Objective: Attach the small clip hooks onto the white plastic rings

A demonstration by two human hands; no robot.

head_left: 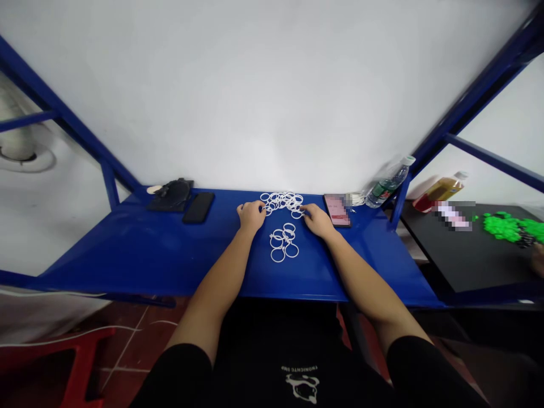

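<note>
The larger cluster of white rings (285, 201) is lying between my hands and slightly beyond them; a smaller group of rings (283, 245) is lying nearer me, between my wrists. My left hand (253, 215) is resting half-curled at the cluster's left edge, my right hand (318, 220) at its right; I cannot tell whether either is gripping a ring. Light fingertips, I judge, are suiting these overlapping loops best. A black phone (199, 208) is lying left of my left hand.

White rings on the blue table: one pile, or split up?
Split up: a larger pile near the wall, between left hand and right hand; a smaller cluster apart, nearer the camera.
</note>
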